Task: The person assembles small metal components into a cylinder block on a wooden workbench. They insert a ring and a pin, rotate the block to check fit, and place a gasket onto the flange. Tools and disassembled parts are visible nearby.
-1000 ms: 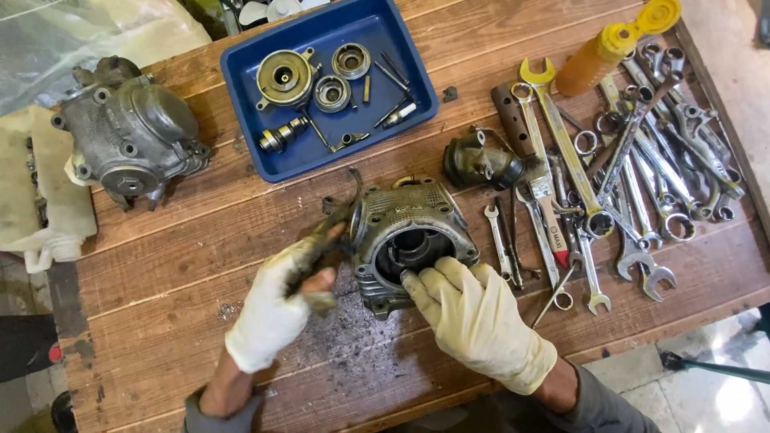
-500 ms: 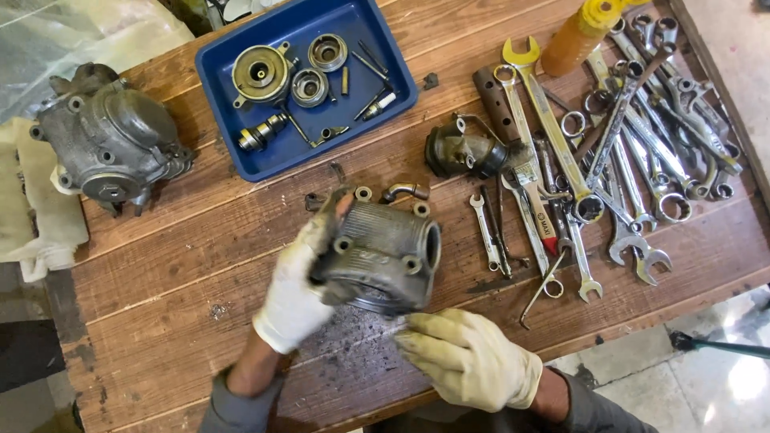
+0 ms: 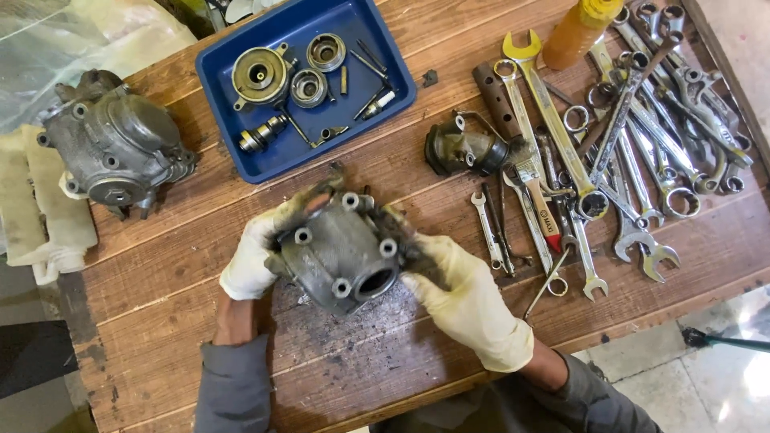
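Note:
A grey metal engine cylinder block (image 3: 341,252) with several bolt holes and a round port is lifted just above the wooden bench (image 3: 160,321). My left hand (image 3: 257,256), in a dirty pale glove, grips its left side. My right hand (image 3: 465,301), also gloved, holds its right side, fingers against the casting. Dark grit lies on the planks under the block.
A blue tray (image 3: 233,160) of small engine parts sits at the back. A grey engine casing (image 3: 112,144) rests at the left on pale rags (image 3: 40,216). A smaller dark casting (image 3: 465,148), a brush, many spanners (image 3: 634,152) and an orange bottle (image 3: 577,28) crowd the right.
The block was turned over from lying bore-up on the bench. My right hand came off the bench onto its right side; both hands now hold it.

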